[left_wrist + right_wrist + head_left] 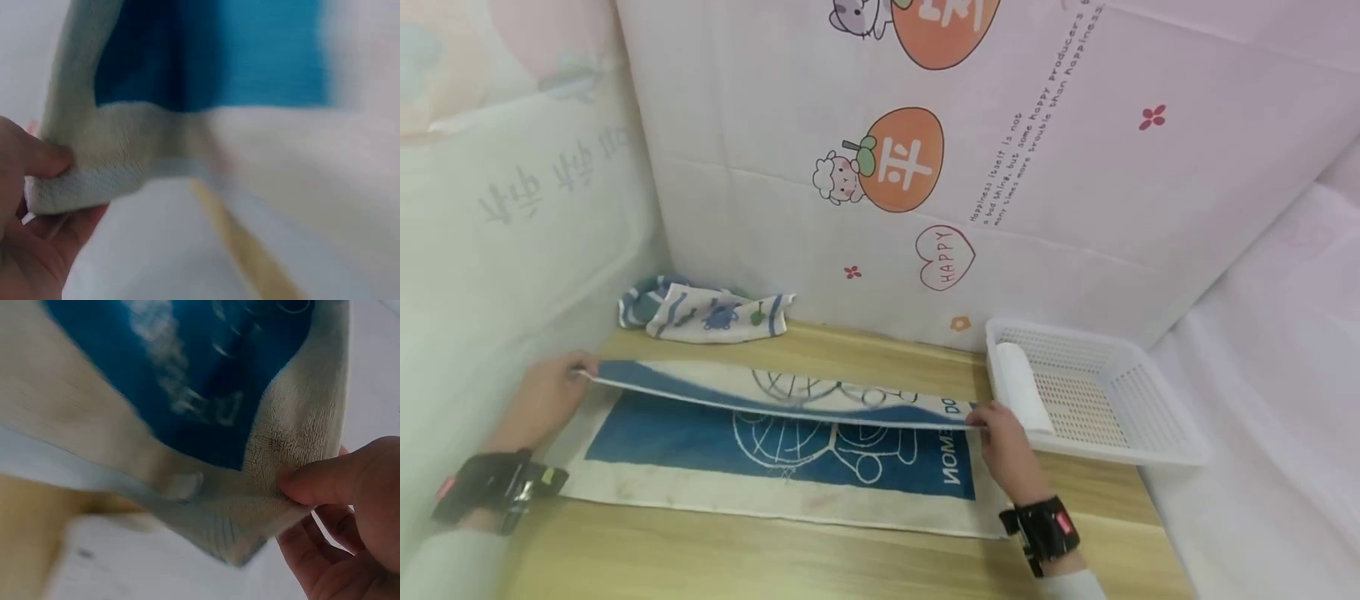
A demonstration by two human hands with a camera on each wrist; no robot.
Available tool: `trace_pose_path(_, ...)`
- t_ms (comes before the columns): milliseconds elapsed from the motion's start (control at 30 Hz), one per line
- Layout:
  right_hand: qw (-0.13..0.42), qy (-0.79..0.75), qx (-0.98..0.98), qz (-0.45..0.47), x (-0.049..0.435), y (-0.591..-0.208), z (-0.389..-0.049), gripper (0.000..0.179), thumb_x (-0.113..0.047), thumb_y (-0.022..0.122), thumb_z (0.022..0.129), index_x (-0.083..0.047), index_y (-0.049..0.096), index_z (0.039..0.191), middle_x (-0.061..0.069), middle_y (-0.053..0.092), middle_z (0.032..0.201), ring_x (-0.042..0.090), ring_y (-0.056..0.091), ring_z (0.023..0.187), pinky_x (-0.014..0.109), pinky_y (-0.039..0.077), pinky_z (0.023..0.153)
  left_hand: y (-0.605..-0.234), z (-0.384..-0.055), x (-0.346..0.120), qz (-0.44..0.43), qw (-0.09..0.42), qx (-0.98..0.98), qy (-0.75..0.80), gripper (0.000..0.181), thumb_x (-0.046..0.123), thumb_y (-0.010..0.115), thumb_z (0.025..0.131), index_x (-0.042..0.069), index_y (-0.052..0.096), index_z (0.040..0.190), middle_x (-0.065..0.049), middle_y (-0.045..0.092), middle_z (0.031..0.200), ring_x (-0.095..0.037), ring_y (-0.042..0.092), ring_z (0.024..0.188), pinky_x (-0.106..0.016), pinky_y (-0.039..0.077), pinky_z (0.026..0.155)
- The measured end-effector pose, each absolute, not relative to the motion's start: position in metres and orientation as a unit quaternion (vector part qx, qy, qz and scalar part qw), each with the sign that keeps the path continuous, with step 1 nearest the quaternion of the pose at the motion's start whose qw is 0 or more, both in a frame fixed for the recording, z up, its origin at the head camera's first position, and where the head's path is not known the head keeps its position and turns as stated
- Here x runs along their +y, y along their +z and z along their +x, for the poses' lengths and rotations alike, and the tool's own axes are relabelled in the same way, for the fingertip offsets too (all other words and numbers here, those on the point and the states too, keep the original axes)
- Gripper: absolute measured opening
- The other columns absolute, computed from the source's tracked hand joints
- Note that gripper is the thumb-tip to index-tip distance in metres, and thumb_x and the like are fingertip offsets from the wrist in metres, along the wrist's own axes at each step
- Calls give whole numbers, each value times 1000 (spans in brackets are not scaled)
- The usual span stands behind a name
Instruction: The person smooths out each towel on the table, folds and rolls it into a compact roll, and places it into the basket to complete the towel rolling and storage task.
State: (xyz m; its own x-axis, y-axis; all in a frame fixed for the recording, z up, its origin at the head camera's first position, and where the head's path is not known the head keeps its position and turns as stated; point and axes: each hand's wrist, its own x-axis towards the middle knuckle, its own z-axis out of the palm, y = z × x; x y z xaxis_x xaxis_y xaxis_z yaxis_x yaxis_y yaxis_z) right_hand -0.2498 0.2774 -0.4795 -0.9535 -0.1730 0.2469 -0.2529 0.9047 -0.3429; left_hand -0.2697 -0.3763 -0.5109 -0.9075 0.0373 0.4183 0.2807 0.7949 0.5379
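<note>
A blue and cream towel [677, 437] with line drawings and lettering lies across the table, one long edge of it lifted above the part below. At the left corner of that raised edge, my left hand [550, 396] pinches the cloth. My right hand [1006, 446] pinches the opposite corner, thumb on the towel's face. In the left wrist view, the thumb of the left hand [31, 206] presses on the cream border [119, 137]. The right wrist view shows the right hand [350, 512] gripping the pale border [294, 425]. Parts of the towel are motion-blurred there.
A white plastic basket [1150, 446] stands at the right, with a rolled white cloth [1024, 387] inside. Crumpled patterned cloths [718, 315] lie at the back left. Printed sheets [760, 208] wall in the wooden table [775, 558].
</note>
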Motion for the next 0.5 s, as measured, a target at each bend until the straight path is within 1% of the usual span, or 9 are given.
trace_pose_path(67, 104, 189, -970, 109, 281, -494, -237, 29, 17, 61, 86, -5, 72, 100, 7, 63, 102, 23, 64, 97, 43, 57, 85, -525, -257, -382, -94, 201, -923, -313, 23, -12, 54, 87, 1, 65, 102, -28, 67, 110, -27, 61, 107, -28, 48, 88)
trace_pose_path(100, 109, 191, -969, 108, 283, -499, -231, 29, 18, 61, 87, -5, 72, 100, 8, 62, 102, 23, 63, 97, 42, 57, 84, -529, -250, -383, -101, 208, -920, -316, 25, -13, 54, 88, 1, 66, 104, -27, 67, 112, -17, 61, 106, -23, 46, 89)
trace_pose_path(167, 138, 194, -965, 114, 286, -503, -218, 29, 19, 60, 87, -3, 72, 100, 8, 61, 101, 22, 63, 95, 42, 57, 82, -531, -236, -385, -111, 214, -912, -332, 26, -10, 55, 91, 1, 67, 110, -25, 67, 113, 5, 54, 108, -10, 39, 91)
trace_pose_path(233, 178, 199, -955, 127, 289, -502, -204, 30, 22, 59, 84, -2, 71, 98, 9, 61, 99, 23, 63, 91, 42, 57, 77, -531, -224, -386, -103, 222, -906, -345, 24, -5, 58, 94, 5, 70, 112, -13, 71, 114, 21, 42, 99, 0, 32, 83)
trace_pose_path(300, 215, 204, -945, 137, 290, -501, -190, 32, 25, 60, 80, -1, 70, 95, 10, 62, 96, 23, 64, 88, 43, 57, 74, -532, -212, -388, -92, 224, -903, -354, 22, -2, 60, 95, 7, 72, 111, -3, 73, 113, 24, 41, 98, -1, 33, 78)
trace_pose_path(333, 225, 202, -943, 141, 290, -502, -183, 33, 26, 61, 78, -2, 70, 93, 10, 63, 95, 23, 64, 86, 42, 57, 72, -535, -207, -389, -83, 221, -905, -353, 21, 0, 60, 96, 10, 72, 110, 8, 72, 112, 27, 39, 101, 0, 32, 78)
trace_pose_path(367, 221, 202, -944, 141, 290, -503, -177, 34, 26, 63, 76, -3, 70, 92, 8, 64, 93, 22, 65, 85, 41, 57, 70, -539, -201, -391, -78, 216, -910, -346, 21, 0, 61, 96, 12, 73, 109, 13, 71, 110, 25, 42, 96, -2, 34, 75)
trace_pose_path(400, 207, 202, -947, 137, 289, -507, -171, 35, 26, 65, 74, -5, 70, 90, 7, 64, 92, 21, 64, 84, 40, 57, 70, -544, -197, -392, -72, 208, -915, -338, 22, -1, 62, 95, 14, 74, 106, 14, 71, 110, 26, 41, 94, -3, 35, 73)
trace_pose_path(500, 126, 196, -965, 117, 288, -522, -160, 34, 22, 69, 74, -10, 71, 87, 1, 63, 89, 15, 63, 85, 35, 58, 73, -559, -183, -393, -79, 169, -936, -300, 22, -4, 67, 89, 15, 75, 97, 3, 75, 105, 24, 43, 88, -8, 40, 68)
